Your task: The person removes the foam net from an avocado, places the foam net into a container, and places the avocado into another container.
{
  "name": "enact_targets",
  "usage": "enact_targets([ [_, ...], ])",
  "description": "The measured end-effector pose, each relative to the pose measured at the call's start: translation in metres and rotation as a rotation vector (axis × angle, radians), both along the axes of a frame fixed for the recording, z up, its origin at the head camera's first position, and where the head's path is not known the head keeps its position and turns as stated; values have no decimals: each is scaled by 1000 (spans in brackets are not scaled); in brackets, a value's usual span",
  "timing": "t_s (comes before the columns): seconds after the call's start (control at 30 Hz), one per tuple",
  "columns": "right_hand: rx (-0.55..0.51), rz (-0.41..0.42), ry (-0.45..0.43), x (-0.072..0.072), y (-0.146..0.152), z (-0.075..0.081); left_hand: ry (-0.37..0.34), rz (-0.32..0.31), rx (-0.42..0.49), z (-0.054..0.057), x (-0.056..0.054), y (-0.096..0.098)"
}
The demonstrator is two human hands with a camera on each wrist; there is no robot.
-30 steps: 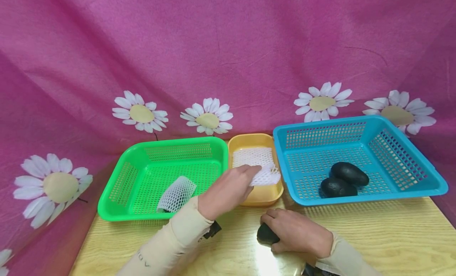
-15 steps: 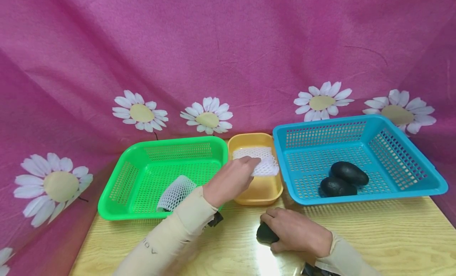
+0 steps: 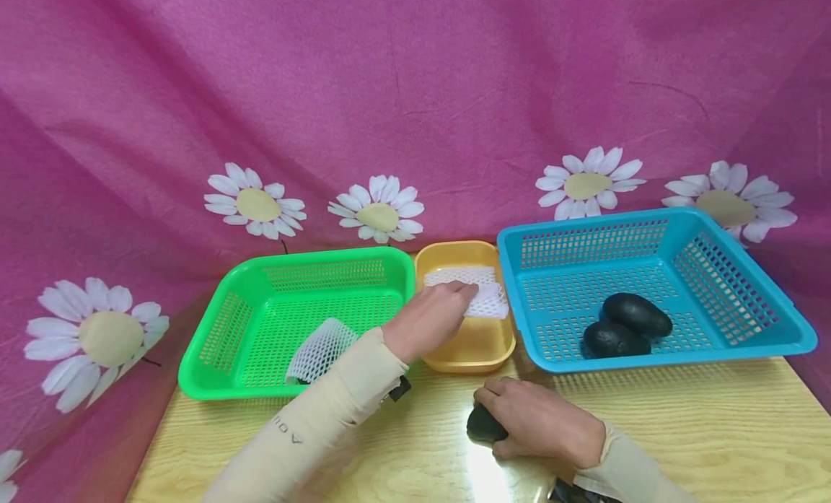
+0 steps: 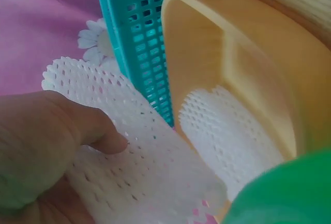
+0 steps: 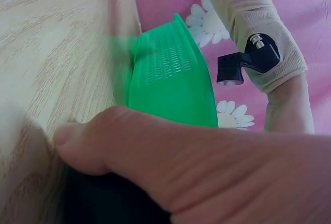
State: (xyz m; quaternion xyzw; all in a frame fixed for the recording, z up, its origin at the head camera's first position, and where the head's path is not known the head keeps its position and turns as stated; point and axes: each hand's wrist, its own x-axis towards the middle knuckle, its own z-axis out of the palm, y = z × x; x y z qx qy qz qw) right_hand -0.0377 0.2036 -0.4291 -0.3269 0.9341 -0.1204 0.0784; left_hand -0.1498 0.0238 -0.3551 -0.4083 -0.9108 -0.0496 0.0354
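My left hand (image 3: 431, 319) pinches a white foam net sleeve (image 3: 488, 302) over the yellow tray (image 3: 464, 367). In the left wrist view the held net (image 4: 150, 157) lies between thumb and fingers, flat and without fruit. Another foam net (image 4: 222, 131) rests inside the tray below it. My right hand (image 3: 542, 420) grips a dark avocado (image 3: 483, 425) on the table, in front of the tray. Its palm and fingers cover much of the fruit. The right wrist view shows the thumb (image 5: 98, 138) over the dark avocado (image 5: 103, 198).
To the left stands a green basket (image 3: 331, 254) holding a foam net (image 3: 322, 350) with something dark at its lower end. A blue basket (image 3: 708, 337) on the right contains two dark avocados (image 3: 636, 314). A pink flowered cloth (image 3: 415, 106) hangs behind the wooden table (image 3: 415, 460).
My left hand has moved slightly away from me with the foam net, farther over the tray. The right hand and its avocado have stayed put.
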Motion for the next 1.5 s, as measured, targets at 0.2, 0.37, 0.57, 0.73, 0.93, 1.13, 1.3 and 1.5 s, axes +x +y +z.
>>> enact_targets([
  [0.2, 7, -8, -13, -1, -1, 1, -36, 7, -38, -4, -3, 4],
  [0.37, 13, -21, -34, -2, -2, 2, -54, 1, -66, -8, -8, 8],
  [0.57, 14, -21, -36, -1, -3, 3, -98, 4, -135, -15, -11, 14],
  [0.73, 22, -20, -38, -1, -3, 3, -142, 11, -161, -20, -12, 18],
  [0.93, 17, -22, -32, -1, -2, 2, -157, 13, -150, -27, -16, 20],
  [1.13, 17, -19, -24, -1, -2, 1, -173, 21, -173, -33, -20, 21],
  [1.3, 17, -17, -14, -1, -1, 1, -182, 27, -184, -37, -23, 22],
  [1.5, 23, -28, -34, -1, -2, 2, -195, 44, -191, -42, -24, 22],
])
